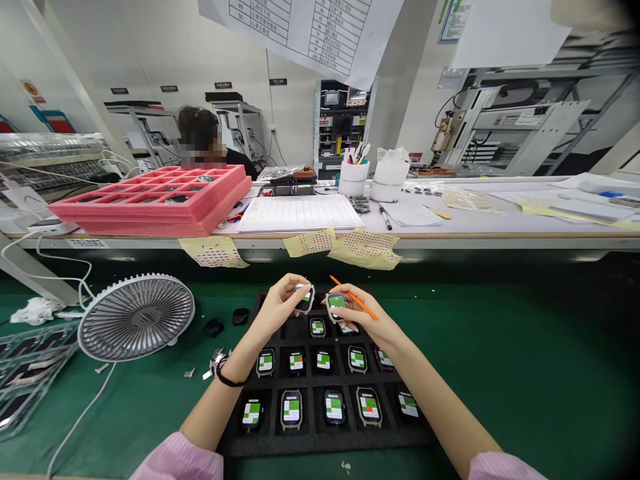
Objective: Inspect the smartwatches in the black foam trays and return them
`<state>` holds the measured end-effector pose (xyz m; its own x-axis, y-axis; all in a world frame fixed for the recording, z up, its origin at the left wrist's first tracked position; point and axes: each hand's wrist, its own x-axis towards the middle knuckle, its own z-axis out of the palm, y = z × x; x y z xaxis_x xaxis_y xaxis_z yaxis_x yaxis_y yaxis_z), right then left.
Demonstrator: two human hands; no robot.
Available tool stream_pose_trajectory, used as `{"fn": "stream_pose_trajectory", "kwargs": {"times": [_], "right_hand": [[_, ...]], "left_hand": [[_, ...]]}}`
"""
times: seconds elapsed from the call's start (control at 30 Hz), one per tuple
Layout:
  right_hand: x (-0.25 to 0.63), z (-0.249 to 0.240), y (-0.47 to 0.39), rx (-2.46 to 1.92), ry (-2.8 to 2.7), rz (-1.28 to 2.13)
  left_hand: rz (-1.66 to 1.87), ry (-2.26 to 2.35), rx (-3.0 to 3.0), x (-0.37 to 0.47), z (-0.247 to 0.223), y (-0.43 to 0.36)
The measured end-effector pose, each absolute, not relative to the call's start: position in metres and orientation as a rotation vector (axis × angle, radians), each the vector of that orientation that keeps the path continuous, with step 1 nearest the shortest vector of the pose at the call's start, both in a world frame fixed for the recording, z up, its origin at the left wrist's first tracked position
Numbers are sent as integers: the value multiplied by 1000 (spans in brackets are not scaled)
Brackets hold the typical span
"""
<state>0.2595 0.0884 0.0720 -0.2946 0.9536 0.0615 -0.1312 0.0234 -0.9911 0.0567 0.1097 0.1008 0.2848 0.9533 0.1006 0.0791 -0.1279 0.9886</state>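
Note:
My left hand (285, 301) grips a smartwatch body (305, 299) by its edges, its lit screen partly covered by my fingers. Beside it, my right hand (357, 308) pinches a second watch body (337, 305) with a green and white screen. An orange stick (353, 296), like a pencil or pick, is tucked between the fingers of that same hand. Below both hands lies a black foam tray (320, 441) with compartments. Several strapless watches sit in it, one per compartment, screens lit green and white; two, including one watch (369, 407), show an orange patch.
To the left stand a grey round fan (137, 317) and a clear plastic tray (30, 373). Two small black pieces (214, 327) lie near the fan. A pink foam tray (135, 217), paper sheet (300, 213) and white pen cup (353, 179) occupy the shelf. A person (200, 137) sits beyond.

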Motion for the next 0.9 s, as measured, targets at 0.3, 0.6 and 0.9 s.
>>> {"fn": "stream_pose_trajectory", "kwargs": {"times": [0.3,0.6,0.9], "right_hand": [[258,79,84,-880,-1395,1433],[260,79,85,-847,-1422,1466],[261,76,86,-831,-1389,1462]], "left_hand": [[1043,1007,1474,55,103,110],[1046,1020,1503,53,100,113],[1055,987,1507,52,98,115]]}}
